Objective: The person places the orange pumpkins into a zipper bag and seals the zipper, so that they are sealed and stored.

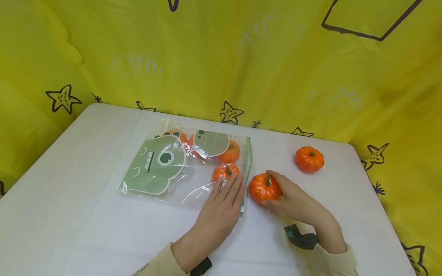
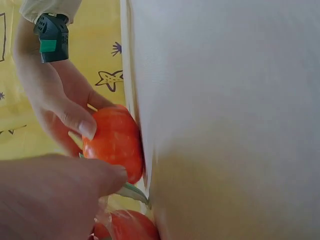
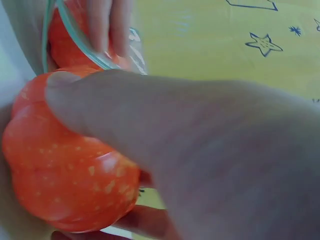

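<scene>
My right hand grips a small orange toy pumpkin with a green stem, thumb on the near side and fingers round the far side. It stands just right of the zip bag's mouth in the head view. The clear bag, printed with a green monster, lies flat with several pumpkins inside. My left hand rests with straight fingers on the bag near its green zip strip, over one bagged pumpkin. In the right wrist view, the strip bows apart at the mouth, beside the held pumpkin.
Another orange pumpkin sits on the white table at the back right. A yellow curtain with drawn stars hangs behind the table's far edge and along its sides. Dark wrist straps show below the hands.
</scene>
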Tool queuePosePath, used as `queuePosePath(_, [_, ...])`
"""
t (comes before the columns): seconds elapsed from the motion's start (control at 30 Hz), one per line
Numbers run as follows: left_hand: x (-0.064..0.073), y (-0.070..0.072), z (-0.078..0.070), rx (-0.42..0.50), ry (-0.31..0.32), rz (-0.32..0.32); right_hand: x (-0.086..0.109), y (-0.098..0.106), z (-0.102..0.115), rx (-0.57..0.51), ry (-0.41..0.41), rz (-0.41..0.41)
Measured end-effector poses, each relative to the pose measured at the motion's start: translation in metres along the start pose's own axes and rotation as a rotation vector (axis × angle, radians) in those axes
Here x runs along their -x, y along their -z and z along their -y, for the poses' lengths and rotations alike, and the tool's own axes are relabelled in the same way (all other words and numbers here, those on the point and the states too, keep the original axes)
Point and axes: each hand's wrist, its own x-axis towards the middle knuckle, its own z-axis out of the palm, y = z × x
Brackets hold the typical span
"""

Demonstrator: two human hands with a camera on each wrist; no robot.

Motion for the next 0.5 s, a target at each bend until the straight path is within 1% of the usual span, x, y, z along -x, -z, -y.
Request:
queuePosePath(0.1, [0.0, -0.002, 0.0, -0.027, 0.013, -0.038, -0.003, -0.005, 0.003, -0.012, 0.001, -0.007])
queuePosePath(0.2, [0.0, -0.003, 0.001, -0.058, 0.054, -0.077, -0.007, -0.009, 0.005, -0.021, 0.018, -0.006])
queuePosePath(0.3, [0.001, -0.004, 0.002, -0.058, 0.093, -0.086, -0.01, -0.011, 0.007, -0.016, 0.034, -0.01])
queuePosePath(0.4, [0.002, -0.006, 0.003, -0.052, 0.098, -0.089, -0.01, -0.013, 0.007, -0.016, 0.04, -0.044])
queuePosePath(0.5, [0.002, -0.008, 0.002, -0.044, 0.096, -0.119, -0.011, -0.014, 0.007, -0.032, 0.058, -0.076])
